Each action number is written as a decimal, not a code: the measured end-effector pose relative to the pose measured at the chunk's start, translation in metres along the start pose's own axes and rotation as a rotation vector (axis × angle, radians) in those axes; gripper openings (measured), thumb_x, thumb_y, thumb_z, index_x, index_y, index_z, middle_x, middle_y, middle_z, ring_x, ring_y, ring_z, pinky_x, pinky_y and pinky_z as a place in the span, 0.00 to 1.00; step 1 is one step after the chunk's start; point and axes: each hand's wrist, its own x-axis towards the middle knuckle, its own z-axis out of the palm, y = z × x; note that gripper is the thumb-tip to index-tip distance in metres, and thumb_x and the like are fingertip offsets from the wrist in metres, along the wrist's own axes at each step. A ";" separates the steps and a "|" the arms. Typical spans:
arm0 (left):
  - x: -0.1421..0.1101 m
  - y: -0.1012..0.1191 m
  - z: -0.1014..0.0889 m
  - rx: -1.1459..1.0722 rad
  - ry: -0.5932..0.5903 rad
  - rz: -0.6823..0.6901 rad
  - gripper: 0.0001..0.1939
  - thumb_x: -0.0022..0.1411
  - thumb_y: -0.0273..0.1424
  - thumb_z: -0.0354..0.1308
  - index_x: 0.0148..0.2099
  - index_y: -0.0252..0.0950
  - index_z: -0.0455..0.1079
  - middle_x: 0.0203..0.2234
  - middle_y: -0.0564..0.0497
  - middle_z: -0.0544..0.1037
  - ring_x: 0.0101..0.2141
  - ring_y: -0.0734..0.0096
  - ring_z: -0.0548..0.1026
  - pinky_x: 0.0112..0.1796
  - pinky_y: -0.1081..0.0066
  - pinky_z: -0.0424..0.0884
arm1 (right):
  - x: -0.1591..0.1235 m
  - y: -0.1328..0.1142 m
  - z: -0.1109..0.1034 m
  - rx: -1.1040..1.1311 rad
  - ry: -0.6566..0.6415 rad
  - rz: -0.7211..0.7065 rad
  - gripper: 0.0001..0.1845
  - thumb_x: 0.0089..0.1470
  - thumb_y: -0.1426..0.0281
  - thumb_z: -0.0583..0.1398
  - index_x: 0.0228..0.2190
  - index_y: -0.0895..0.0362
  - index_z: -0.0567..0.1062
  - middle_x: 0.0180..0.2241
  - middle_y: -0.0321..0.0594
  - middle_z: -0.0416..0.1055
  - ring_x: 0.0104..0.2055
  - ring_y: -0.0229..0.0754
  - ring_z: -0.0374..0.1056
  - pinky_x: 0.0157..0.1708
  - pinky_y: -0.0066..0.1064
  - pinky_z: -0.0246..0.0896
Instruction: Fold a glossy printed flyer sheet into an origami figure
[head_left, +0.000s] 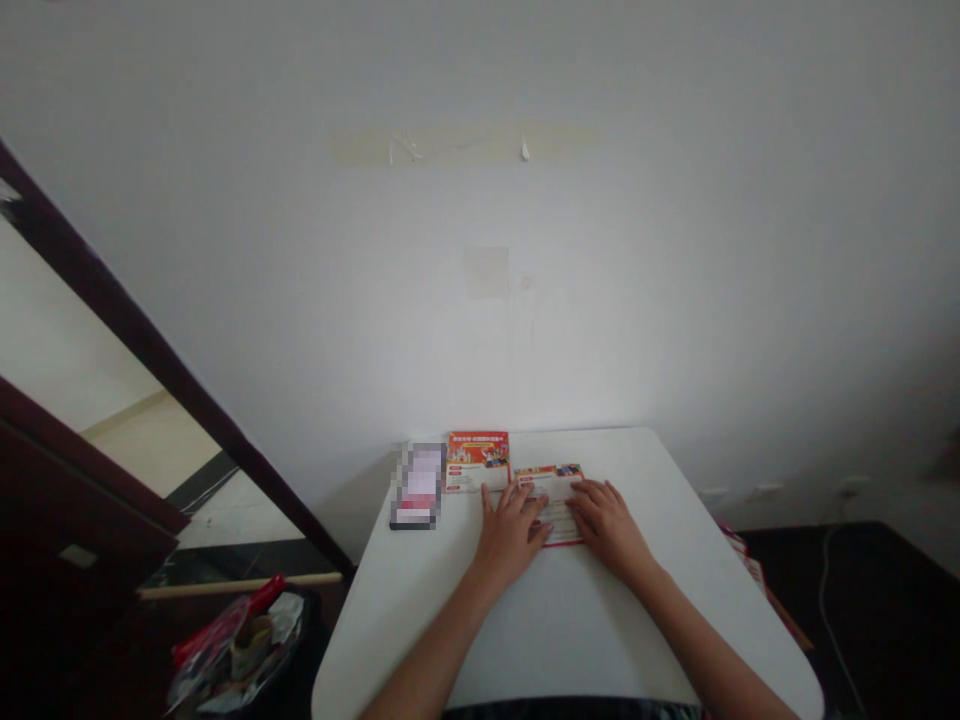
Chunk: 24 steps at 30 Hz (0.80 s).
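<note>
A printed leaflet with a red and orange top edge lies on the white table, between my two hands. My left hand rests on its left side, fingers stretched out and spread. On the right side of the same sheet lies my right hand, palm down with its fingers extended. A second leaflet, red at the top with pale lower text, lies just beyond my left fingertips. Further left is a phone, its screen blurred by pixelation.
The white table stands against a pale wall with torn tape marks. On the floor to the left is a bin filled with rubbish, beside a dark door frame. A cable hangs at the right.
</note>
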 end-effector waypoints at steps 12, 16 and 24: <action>0.015 0.005 0.006 0.059 0.009 -0.005 0.24 0.71 0.45 0.43 0.65 0.49 0.61 0.64 0.46 0.65 0.66 0.55 0.56 0.62 0.29 0.36 | 0.005 -0.012 0.014 -0.120 -0.110 -0.101 0.29 0.65 0.70 0.44 0.66 0.52 0.53 0.67 0.43 0.53 0.69 0.43 0.49 0.68 0.54 0.37; 0.013 0.003 0.006 0.082 0.011 -0.009 0.26 0.72 0.45 0.39 0.69 0.50 0.54 0.67 0.51 0.59 0.69 0.56 0.49 0.61 0.30 0.26 | 0.003 -0.013 0.011 -0.123 -0.136 -0.038 0.29 0.67 0.66 0.43 0.67 0.49 0.49 0.68 0.41 0.50 0.70 0.44 0.48 0.68 0.59 0.29; 0.010 0.002 0.008 0.103 0.012 -0.080 0.28 0.71 0.40 0.40 0.71 0.50 0.48 0.67 0.52 0.60 0.69 0.56 0.45 0.62 0.30 0.26 | -0.004 -0.016 0.010 -0.155 -0.105 0.155 0.30 0.66 0.67 0.41 0.68 0.49 0.47 0.69 0.41 0.47 0.70 0.46 0.46 0.67 0.62 0.28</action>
